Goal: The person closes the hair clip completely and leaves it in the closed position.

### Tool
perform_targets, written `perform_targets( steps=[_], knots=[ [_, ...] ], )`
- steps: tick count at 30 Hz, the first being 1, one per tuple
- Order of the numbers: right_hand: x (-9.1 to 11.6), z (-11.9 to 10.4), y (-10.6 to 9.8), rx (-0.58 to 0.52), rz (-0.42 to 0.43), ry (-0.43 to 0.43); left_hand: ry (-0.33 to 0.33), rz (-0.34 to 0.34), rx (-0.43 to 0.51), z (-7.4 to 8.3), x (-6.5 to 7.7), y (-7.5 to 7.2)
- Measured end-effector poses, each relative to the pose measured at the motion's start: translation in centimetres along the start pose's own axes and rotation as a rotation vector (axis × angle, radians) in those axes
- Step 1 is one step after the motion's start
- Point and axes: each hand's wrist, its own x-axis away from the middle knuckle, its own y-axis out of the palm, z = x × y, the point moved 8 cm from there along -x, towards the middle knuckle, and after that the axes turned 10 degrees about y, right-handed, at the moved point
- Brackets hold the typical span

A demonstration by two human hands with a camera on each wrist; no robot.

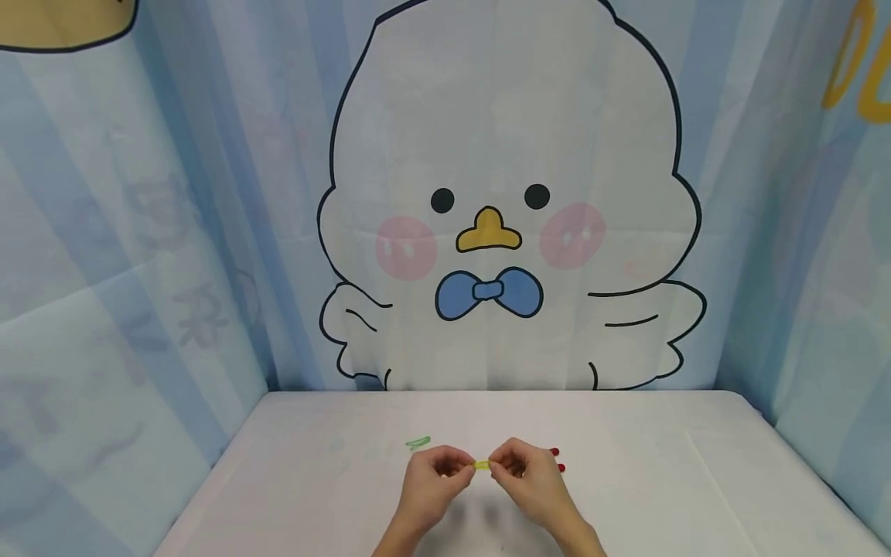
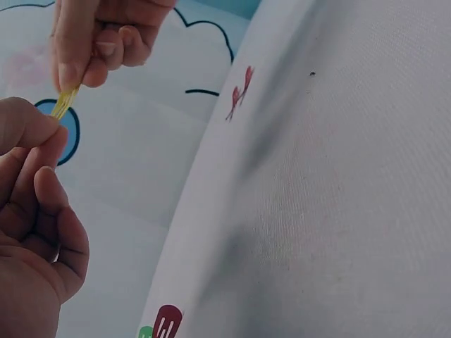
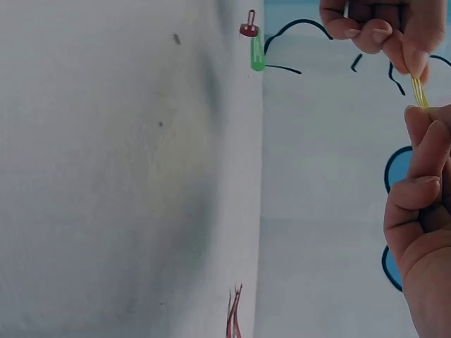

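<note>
In the head view, a slim yellow clip-like piece (image 1: pixel 482 465) is stretched between two hands above the white table. The left hand (image 1: pixel 433 483) pinches one end of it between thumb and forefinger. At the other end, the right hand (image 1: pixel 530 478) pinches it with its fingertips. Thin lengthwise strands of the yellow piece (image 2: pixel 63 104) show in the left wrist view; both of its ends are covered by fingers. The remaining fingers of each hand are curled in. Its exact kind is too small to tell.
A small green looped piece (image 1: pixel 418 442) lies beyond the left hand. Two small red pieces (image 1: pixel 561 468) lie partly behind the right hand. A dark red piece (image 3: pixel 249 30) sits beside the green one in the right wrist view. A printed curtain (image 1: pixel 501 116) surrounds the table (image 1: pixel 313 480).
</note>
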Motion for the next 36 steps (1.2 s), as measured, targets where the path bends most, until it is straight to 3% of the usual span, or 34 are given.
perform_targets(
  steps=[7, 14, 17, 22, 28, 36],
  knots=[
    [0.1, -0.1, 0.2, 0.066, 0.005, -0.07, -0.014, 0.003, 0.025, -0.3, 0.1, -0.1],
    [0.6, -1.2, 0.1, 0.184, 0.059, -0.289, -0.052, 0.012, 0.063, -0.9, 0.1, 0.0],
    [0.9, -1.2, 0.1, 0.202, 0.062, -0.341, -0.074, -0.001, 0.072, -1.2, 0.1, 0.2],
    [1.0, -1.2, -0.1, 0.226, 0.076, -0.374, -0.083, -0.032, 0.078, -1.4, 0.0, 0.4],
    [0.9, -1.4, -0.6, 0.235, 0.101, -0.411, -0.024, -0.085, 0.087, -0.9, 0.0, 0.3],
    [0.4, -1.5, -1.4, 0.241, 0.12, -0.387, -0.005, -0.087, 0.041, -1.0, -0.6, -1.3]
  ],
)
